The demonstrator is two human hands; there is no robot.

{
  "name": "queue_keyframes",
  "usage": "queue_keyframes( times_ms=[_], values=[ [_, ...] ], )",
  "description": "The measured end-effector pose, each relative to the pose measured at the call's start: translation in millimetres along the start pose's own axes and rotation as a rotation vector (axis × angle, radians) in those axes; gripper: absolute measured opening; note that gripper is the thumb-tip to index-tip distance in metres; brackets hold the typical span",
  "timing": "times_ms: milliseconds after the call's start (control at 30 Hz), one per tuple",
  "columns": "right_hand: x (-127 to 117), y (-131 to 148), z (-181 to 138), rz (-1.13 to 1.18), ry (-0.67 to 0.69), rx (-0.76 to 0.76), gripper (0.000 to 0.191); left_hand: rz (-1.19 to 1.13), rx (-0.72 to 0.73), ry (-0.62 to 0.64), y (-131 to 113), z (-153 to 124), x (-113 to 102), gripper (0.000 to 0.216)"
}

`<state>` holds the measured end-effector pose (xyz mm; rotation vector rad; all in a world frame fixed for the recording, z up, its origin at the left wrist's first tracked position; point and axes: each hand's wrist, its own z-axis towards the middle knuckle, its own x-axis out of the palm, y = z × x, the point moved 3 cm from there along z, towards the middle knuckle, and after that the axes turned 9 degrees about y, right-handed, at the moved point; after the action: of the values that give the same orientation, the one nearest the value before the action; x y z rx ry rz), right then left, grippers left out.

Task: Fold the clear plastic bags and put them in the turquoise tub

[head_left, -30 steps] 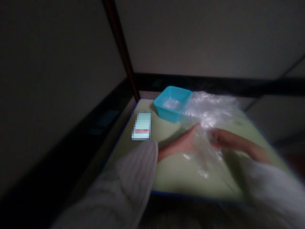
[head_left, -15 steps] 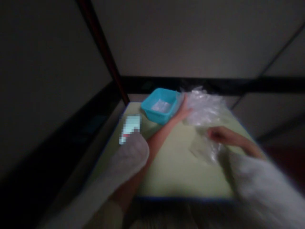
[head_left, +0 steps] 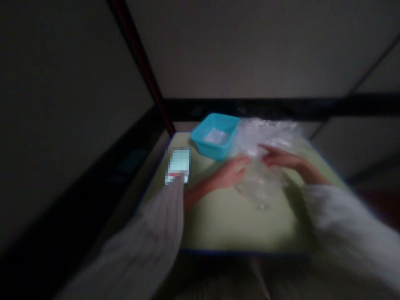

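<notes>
A crumpled clear plastic bag (head_left: 261,187) hangs or lies between my hands, above the pale table. My left hand (head_left: 231,171) is at its left edge, thumb and fingers closing on the film, though blur softens the grip. On the other side my right hand (head_left: 283,159) pinches the bag's upper part, one finger stretched out toward the left. Just behind both hands spreads a heap of clear plastic bags (head_left: 275,130). Where the held bag ends and the heap begins cannot be made out.
Left of the heap stands a turquoise basin (head_left: 208,146) with whitish, clear-looking pieces inside. A pixelated pale rectangular object (head_left: 179,160) lies by my left sleeve. The table (head_left: 237,229) has a blue edge, with a wall (head_left: 250,50) behind it.
My left hand has drawn back from the heap beside the basin toward me. My right hand has shifted slightly up and left, bringing the plastic bag between both hands.
</notes>
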<state>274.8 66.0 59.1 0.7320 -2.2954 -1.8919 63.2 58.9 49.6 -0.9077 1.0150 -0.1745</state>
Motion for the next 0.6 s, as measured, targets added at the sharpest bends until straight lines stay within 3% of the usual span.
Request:
queue_keyframes(
  times_ms=[167, 267, 433, 500, 600],
  values=[
    [-16, 5, 40, 0.052, -0.224, -0.150, 0.084, -0.023, -0.103, -0.079, -7, -48, -17, 0.017],
    [-12, 10, 41, 0.074, -0.267, -0.206, 0.072, -0.042, -0.182, -0.119, -2, -71, -25, 0.017],
    [16, 21, 1, 0.086, -0.173, -0.229, 0.054, -0.169, -0.244, -0.167, 12, -89, -27, 0.017],
    [31, 28, -18, 0.081, -0.051, -0.297, 0.054, -0.269, -0.262, -0.208, 18, -89, -27, 0.021],
    [44, 37, -40, 0.026, -0.029, -0.434, 0.051, -0.356, -0.294, -0.262, 24, -87, -26, 0.024]
  ],
)
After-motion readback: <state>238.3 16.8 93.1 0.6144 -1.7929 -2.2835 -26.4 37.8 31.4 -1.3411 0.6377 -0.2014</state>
